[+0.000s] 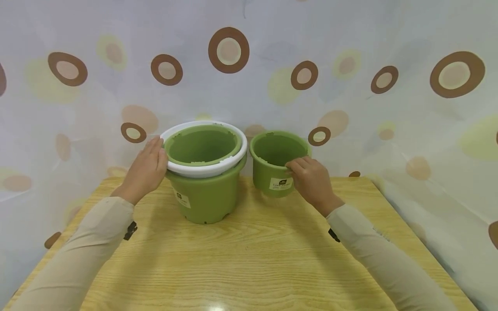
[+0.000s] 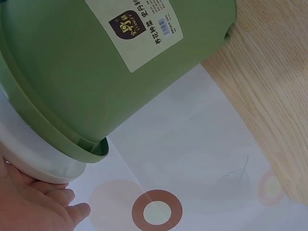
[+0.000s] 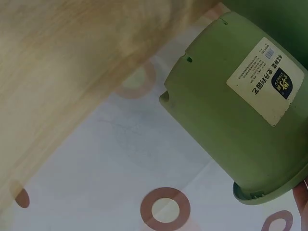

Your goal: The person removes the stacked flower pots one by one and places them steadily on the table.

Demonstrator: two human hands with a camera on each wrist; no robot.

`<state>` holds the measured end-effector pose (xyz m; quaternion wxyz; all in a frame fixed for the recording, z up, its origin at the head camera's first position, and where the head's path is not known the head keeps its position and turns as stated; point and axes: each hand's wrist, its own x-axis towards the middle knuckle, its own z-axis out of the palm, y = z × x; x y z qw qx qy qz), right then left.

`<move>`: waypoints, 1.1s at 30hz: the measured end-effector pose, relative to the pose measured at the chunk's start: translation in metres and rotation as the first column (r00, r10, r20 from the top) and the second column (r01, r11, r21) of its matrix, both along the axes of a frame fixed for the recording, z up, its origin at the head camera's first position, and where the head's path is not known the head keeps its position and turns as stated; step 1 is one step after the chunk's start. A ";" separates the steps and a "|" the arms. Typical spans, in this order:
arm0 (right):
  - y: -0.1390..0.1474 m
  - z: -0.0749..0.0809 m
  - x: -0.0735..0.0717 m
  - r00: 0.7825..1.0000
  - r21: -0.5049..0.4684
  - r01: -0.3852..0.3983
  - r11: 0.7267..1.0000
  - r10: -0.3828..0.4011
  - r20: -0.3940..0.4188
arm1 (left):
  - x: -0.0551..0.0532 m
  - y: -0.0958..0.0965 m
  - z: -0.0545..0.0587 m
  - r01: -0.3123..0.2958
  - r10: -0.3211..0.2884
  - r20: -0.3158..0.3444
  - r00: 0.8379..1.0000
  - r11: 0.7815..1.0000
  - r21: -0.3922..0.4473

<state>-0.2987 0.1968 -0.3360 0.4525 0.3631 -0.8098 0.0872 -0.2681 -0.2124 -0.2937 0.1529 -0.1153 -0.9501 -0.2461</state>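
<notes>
A person in pale sleeves (image 1: pixel 91 239) attends to green and white pots near the far edge of a wood-grain worktop (image 1: pixel 233 263). The left hand (image 1: pixel 145 168) lies against the outer side of the white pot (image 1: pixel 194 171), its fingers extended and close together, touching the rim without wrapping round it. Only the rim of the white pot shows; it is nested in the big pot (image 1: pixel 210 194), a green one standing upright on the worktop. The inner pot (image 1: pixel 204 149), also green, sits within the white rim, mouth up. The right hand (image 1: pixel 311 179) pinches the near right rim of the small pot (image 1: pixel 266 170), a green one just beside the stack on its right, mouth up. The right wrist view shows a gap between the small pot's base and the worktop, and the pot appears raised. A pale label (image 1: pixel 281 184) faces out from its side; a matching sticker (image 2: pixel 142 26) on the big pot bears the word STANLEY. Behind them hangs a pale sheet (image 1: pixel 272 26) patterned with brown rings and soft yellow and peach spots.
</notes>
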 end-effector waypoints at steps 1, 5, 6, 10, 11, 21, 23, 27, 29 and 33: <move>0.000 -0.003 0.000 1.000 0.004 -0.001 1.000 0.001 -0.001 | 0.000 0.000 0.000 0.002 -0.002 -0.003 1.000 1.000 0.001; 0.000 -0.011 0.000 1.000 0.023 -0.007 1.000 0.007 -0.001 | -0.001 0.001 -0.001 -0.001 0.001 -0.003 1.000 1.000 0.000; 0.000 -0.013 0.000 1.000 0.029 -0.008 1.000 0.008 0.000 | -0.001 0.001 -0.001 -0.002 0.002 -0.003 1.000 1.000 0.001; 0.000 -0.018 0.000 1.000 0.049 -0.019 0.999 0.019 0.001 | 0.000 0.001 -0.002 -0.005 0.005 -0.001 1.000 1.000 0.002; 0.000 -0.019 0.000 1.000 0.051 -0.021 0.998 0.021 0.002 | 0.000 0.001 -0.002 -0.005 0.005 -0.001 1.000 1.000 0.002; -0.002 -0.031 0.000 1.000 0.059 -0.021 0.998 0.020 0.009 | -0.001 0.001 -0.002 0.000 0.000 -0.001 1.000 1.000 0.011; -0.003 -0.034 0.001 1.000 0.062 -0.022 0.998 0.021 0.005 | -0.001 0.001 -0.002 0.001 -0.001 -0.002 1.000 1.000 0.013; -0.003 -0.036 0.002 1.000 0.064 -0.018 0.998 0.018 0.007 | -0.001 0.000 -0.002 -0.003 0.003 0.000 1.000 1.000 0.011; -0.004 -0.037 0.003 1.000 0.063 -0.017 0.998 0.017 0.011 | -0.001 0.000 -0.002 0.001 -0.001 -0.001 1.000 1.000 0.013; -0.003 -0.041 0.002 0.999 0.053 -0.030 0.998 0.029 0.021 | -0.001 0.000 -0.001 0.003 -0.003 -0.002 1.000 1.000 0.012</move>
